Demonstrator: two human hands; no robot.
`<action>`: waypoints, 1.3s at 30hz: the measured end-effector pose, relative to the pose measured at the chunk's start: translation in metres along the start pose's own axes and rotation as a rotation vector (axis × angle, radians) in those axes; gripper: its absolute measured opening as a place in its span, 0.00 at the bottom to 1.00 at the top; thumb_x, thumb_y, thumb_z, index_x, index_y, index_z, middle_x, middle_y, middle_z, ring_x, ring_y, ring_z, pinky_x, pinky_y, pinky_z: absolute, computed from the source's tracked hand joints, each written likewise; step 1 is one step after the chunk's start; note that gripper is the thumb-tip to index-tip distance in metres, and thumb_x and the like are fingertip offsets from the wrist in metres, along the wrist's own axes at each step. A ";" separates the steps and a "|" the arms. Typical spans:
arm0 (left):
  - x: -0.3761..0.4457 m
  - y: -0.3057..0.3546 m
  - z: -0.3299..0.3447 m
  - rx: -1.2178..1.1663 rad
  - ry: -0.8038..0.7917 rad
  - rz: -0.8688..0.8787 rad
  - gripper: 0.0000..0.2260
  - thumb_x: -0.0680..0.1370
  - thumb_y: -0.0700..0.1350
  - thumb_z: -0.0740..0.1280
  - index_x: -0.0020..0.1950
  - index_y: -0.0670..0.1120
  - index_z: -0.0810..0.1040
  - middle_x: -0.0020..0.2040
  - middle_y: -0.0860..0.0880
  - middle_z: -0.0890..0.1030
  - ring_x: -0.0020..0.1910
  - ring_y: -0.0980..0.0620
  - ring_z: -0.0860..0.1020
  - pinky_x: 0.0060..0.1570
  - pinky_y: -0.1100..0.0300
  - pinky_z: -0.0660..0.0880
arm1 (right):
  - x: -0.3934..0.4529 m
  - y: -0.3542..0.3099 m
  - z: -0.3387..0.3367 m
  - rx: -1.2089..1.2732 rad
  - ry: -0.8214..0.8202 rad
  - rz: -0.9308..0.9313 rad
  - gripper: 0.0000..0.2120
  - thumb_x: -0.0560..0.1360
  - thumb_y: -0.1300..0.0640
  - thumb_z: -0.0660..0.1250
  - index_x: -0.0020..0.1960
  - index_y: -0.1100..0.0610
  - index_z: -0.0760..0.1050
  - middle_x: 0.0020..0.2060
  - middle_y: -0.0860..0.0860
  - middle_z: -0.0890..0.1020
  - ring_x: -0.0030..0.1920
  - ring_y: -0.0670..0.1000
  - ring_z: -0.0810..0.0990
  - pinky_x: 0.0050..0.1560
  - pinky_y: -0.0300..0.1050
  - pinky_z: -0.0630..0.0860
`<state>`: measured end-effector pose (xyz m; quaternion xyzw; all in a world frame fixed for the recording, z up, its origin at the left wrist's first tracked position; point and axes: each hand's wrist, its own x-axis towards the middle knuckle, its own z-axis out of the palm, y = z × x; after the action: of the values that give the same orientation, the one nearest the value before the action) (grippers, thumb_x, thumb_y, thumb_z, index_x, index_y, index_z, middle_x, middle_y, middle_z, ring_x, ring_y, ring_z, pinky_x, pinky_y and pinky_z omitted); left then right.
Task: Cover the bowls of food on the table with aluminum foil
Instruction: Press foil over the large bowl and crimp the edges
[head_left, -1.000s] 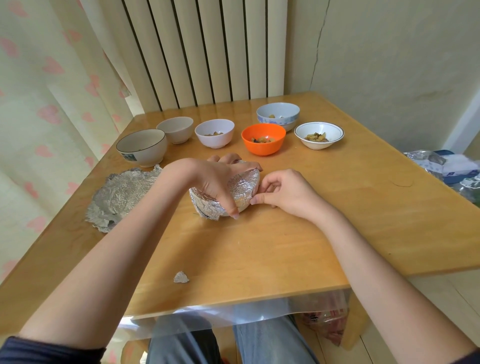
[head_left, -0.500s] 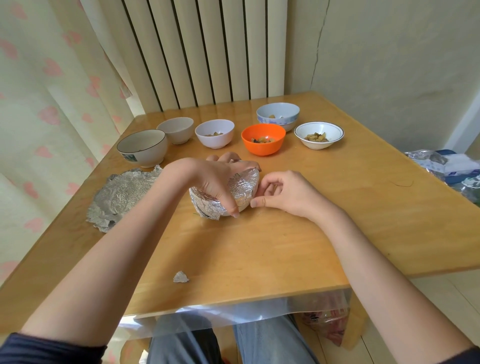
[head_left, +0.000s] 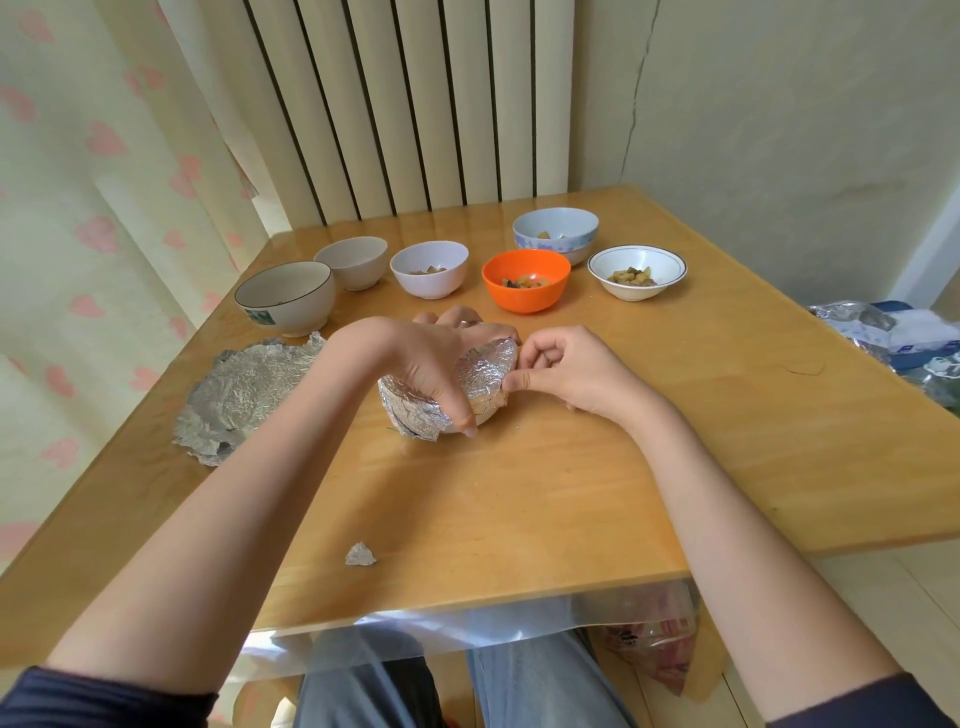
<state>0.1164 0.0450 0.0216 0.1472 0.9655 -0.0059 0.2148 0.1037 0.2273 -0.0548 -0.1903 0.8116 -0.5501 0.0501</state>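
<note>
Nearest the front edge of the wooden surface (head_left: 519, 499) lies a small foil scrap (head_left: 360, 554). Further in, at the middle, sits the foil-covered bowl (head_left: 457, 389): the left hand (head_left: 415, 364) curls over its top, thumb pressing the foil down its near side, while the right hand (head_left: 566, 371) pinches the foil at its right rim. Left of it lies a crumpled foil sheet (head_left: 244, 389). Beyond stand six uncovered bowls, among them an orange bowl (head_left: 525, 280).

Six bowls (head_left: 429, 269) behind wrapped bowl (head_left: 485, 374); foil sheet (head_left: 244, 384) left.
</note>
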 end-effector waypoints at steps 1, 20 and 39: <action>0.000 0.000 0.000 -0.001 -0.002 -0.003 0.49 0.64 0.56 0.79 0.73 0.72 0.48 0.75 0.59 0.49 0.75 0.45 0.50 0.69 0.43 0.62 | 0.001 0.000 0.000 -0.018 0.025 -0.006 0.15 0.65 0.54 0.78 0.33 0.56 0.72 0.17 0.42 0.68 0.19 0.42 0.62 0.22 0.33 0.59; -0.022 0.000 -0.026 0.058 -0.104 -0.051 0.66 0.51 0.68 0.74 0.73 0.66 0.28 0.78 0.49 0.32 0.75 0.44 0.30 0.75 0.40 0.41 | -0.052 -0.003 0.026 -0.353 0.174 -0.094 0.12 0.70 0.46 0.72 0.45 0.49 0.71 0.27 0.46 0.71 0.29 0.44 0.70 0.32 0.42 0.69; -0.010 -0.002 0.001 0.039 -0.028 0.042 0.49 0.65 0.51 0.79 0.72 0.72 0.48 0.77 0.56 0.46 0.77 0.46 0.47 0.71 0.41 0.60 | -0.052 -0.015 0.046 -0.748 0.470 -0.382 0.16 0.65 0.44 0.76 0.42 0.52 0.73 0.32 0.42 0.74 0.30 0.50 0.77 0.29 0.40 0.65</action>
<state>0.1244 0.0400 0.0248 0.1716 0.9588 -0.0223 0.2252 0.1689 0.2014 -0.0657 -0.2114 0.8937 -0.2480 -0.3083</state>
